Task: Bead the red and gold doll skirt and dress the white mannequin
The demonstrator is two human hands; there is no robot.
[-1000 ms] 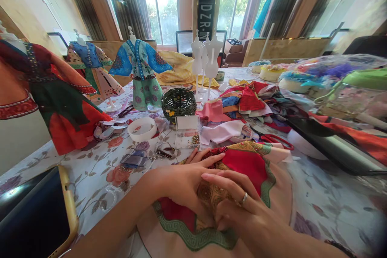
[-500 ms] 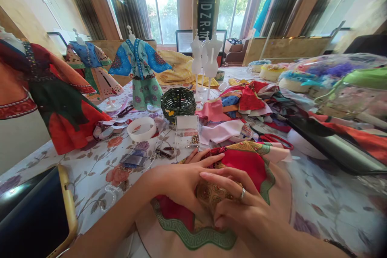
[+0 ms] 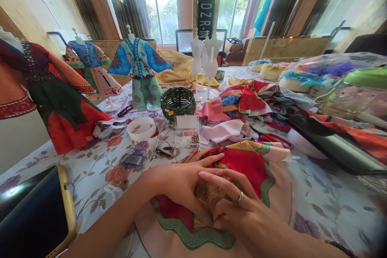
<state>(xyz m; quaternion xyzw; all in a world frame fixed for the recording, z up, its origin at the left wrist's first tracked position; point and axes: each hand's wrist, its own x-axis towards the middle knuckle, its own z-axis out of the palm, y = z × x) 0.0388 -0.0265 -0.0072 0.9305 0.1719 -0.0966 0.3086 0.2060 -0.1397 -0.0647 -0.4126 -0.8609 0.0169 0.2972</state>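
A small doll garment (image 3: 247, 168) lies spread before me, with red panels, a gold-patterned middle, a green scalloped key-pattern border and a pale pink outer edge. My left hand (image 3: 181, 181) rests across it from the left, fingers stretched out over the cloth and thumb pointing toward me. On the other side, my right hand (image 3: 238, 201), with a ring, has its thumb and a bent finger closed together low over the gold cloth. Whatever sits in that pinch is too small or hidden to name. Its longer fingers reach over to the left hand's fingers.
Beyond my hands stand an open bead box (image 3: 186, 139), a white tape roll (image 3: 141, 129) and a dark woven basket (image 3: 178, 102). Red-handled scissors (image 3: 276, 139) lie by a fabric pile (image 3: 250, 98). Dressed doll stands (image 3: 139, 68) are at left, above a phone (image 3: 33, 209).
My right hand has shifted very slightly left over the gold cloth. My left hand and the garment stay in place.
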